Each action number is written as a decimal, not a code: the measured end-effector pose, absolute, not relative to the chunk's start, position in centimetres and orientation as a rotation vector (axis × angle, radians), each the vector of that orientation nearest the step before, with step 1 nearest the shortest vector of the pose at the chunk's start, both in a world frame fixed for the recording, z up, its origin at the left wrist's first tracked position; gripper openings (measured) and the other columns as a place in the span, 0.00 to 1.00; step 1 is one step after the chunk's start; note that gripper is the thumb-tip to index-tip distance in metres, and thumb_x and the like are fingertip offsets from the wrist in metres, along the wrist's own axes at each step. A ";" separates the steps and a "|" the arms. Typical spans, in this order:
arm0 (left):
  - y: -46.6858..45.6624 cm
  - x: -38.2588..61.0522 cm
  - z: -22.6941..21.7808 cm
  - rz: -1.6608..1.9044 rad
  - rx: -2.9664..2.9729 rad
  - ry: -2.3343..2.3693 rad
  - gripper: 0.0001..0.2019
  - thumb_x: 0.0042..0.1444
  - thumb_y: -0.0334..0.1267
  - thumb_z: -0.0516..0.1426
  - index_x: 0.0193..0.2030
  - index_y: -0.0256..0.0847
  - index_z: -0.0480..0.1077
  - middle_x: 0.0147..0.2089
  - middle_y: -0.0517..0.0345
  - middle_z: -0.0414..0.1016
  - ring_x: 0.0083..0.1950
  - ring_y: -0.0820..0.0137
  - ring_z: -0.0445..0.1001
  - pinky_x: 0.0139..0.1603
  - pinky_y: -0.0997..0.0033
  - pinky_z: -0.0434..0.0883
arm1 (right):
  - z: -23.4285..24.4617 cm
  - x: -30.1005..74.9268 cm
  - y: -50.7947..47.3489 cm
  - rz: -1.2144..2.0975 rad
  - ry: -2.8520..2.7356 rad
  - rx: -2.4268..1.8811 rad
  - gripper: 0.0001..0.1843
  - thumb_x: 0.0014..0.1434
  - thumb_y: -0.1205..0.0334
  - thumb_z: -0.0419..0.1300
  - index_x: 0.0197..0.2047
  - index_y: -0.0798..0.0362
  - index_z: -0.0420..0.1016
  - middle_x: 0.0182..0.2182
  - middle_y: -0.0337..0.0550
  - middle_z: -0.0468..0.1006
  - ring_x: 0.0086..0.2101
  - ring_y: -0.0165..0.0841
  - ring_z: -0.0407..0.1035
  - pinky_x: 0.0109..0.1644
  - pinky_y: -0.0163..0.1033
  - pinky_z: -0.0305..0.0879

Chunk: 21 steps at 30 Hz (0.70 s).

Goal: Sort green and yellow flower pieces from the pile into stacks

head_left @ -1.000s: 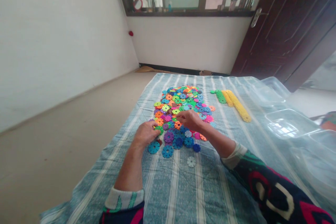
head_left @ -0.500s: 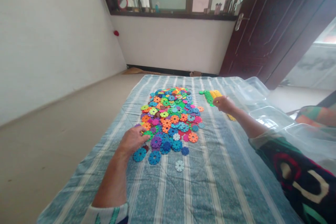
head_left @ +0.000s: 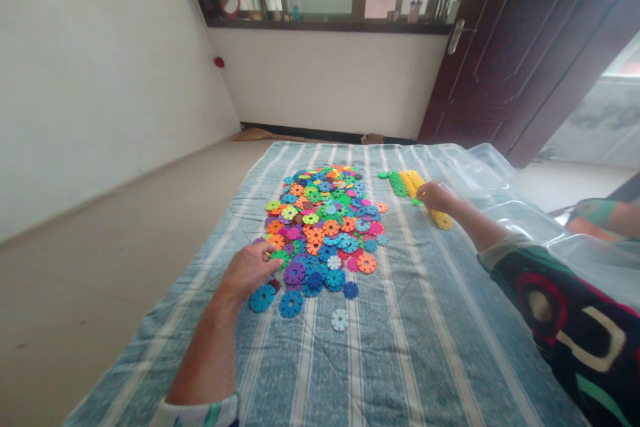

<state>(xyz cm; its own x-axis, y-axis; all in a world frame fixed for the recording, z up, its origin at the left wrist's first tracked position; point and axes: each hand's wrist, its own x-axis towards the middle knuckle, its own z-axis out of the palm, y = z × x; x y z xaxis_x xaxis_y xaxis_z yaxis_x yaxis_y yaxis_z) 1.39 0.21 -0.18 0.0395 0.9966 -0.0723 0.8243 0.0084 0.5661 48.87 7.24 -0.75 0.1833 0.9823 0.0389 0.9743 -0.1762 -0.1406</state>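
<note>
A heap of colourful notched plastic discs (head_left: 330, 227) lies on the striped cloth. At its left edge my left hand (head_left: 251, 269) has thumb and fingers closed on a green notched disc (head_left: 280, 256). Two blue discs (head_left: 291, 304) lie just below that hand. My right hand (head_left: 436, 195) is pinched beside the sorted rows, a bit of a yellow disc (head_left: 423, 193) showing at its fingertips. Next to it are a green row of discs (head_left: 397, 184) and a yellow row (head_left: 411, 180). More yellow discs (head_left: 442, 219) lie under the wrist, partly hidden.
Clear plastic boxes (head_left: 523, 221) stand along the right side of the cloth-covered surface (head_left: 380, 360). One pale disc (head_left: 340, 319) lies apart, nearer to me. Beyond are a windowsill (head_left: 325, 25) with small items and a dark red door (head_left: 500, 47).
My right hand has shifted slightly right, uncovering more of the yellow discs. My left hand stays at the heap's left edge; the yellow bit at its fingers no longer shows. The view has moved slightly.
</note>
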 end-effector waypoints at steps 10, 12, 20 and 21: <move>0.4 1.1 -0.5 0.427 1.898 1.805 0.13 0.46 0.47 0.57 0.35 0.42 0.73 0.22 0.65 0.70 0.27 0.69 0.73 0.27 0.74 0.62 | -0.2 47.9 7.9 0.082 -1.977 -2.343 0.15 0.58 0.61 0.55 0.43 0.51 0.81 0.42 0.49 0.80 0.41 0.37 0.73 0.38 0.34 0.62; 0.3 1.1 -0.5 0.437 1.879 1.796 0.13 0.46 0.47 0.57 0.35 0.42 0.73 0.22 0.64 0.70 0.27 0.68 0.73 0.27 0.74 0.62 | -0.1 47.7 8.0 0.061 -1.990 -2.351 0.15 0.58 0.62 0.55 0.43 0.51 0.81 0.43 0.50 0.80 0.43 0.39 0.73 0.40 0.35 0.62; 0.3 1.2 -0.2 0.413 1.921 1.813 0.13 0.45 0.46 0.57 0.35 0.41 0.73 0.21 0.66 0.68 0.27 0.69 0.71 0.28 0.74 0.60 | 0.4 47.6 8.1 0.019 -1.944 -2.411 0.15 0.57 0.63 0.54 0.39 0.54 0.82 0.40 0.53 0.80 0.42 0.43 0.74 0.43 0.39 0.65; 0.3 1.3 -0.1 0.401 1.918 1.813 0.13 0.45 0.46 0.57 0.35 0.41 0.73 0.20 0.66 0.67 0.26 0.70 0.70 0.28 0.74 0.60 | 0.4 47.7 8.0 0.020 -1.936 -2.412 0.15 0.57 0.63 0.54 0.38 0.54 0.82 0.40 0.53 0.81 0.42 0.43 0.74 0.42 0.39 0.65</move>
